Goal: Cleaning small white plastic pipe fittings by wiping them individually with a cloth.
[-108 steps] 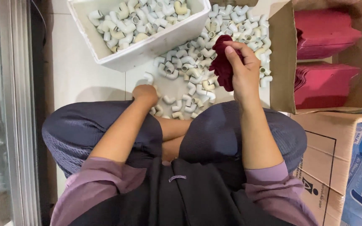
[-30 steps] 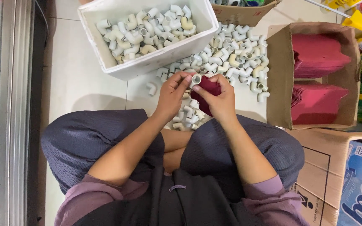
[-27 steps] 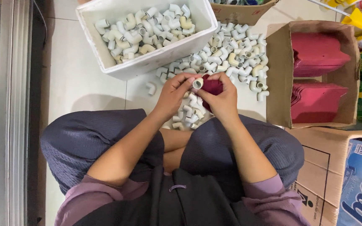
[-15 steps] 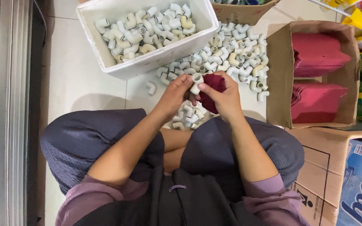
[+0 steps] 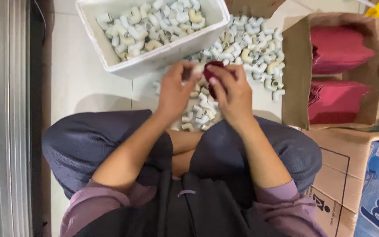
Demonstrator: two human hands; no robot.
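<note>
The person sits cross-legged on the floor with both hands raised over a heap of white pipe elbows. The left hand pinches one white elbow at its fingertips; the right hand is closed on a small dark red bag, holding its mouth up against the elbow. The two things touch, just above the near edge of the heap.

To do this well, I would say the bag's mouth wants to be kept spread by the right fingers and the elbow brought in end first, so it slips inside instead of catching on the rim; the hands should stay close over the heap, so a dropped piece lands among the others.

Ahead of the hands a white tub is well filled with more elbows, white and a few yellowish. To the right an open carton holds two stacks of flat red bags, one behind the other. Another carton lies shut beside the right knee
</note>
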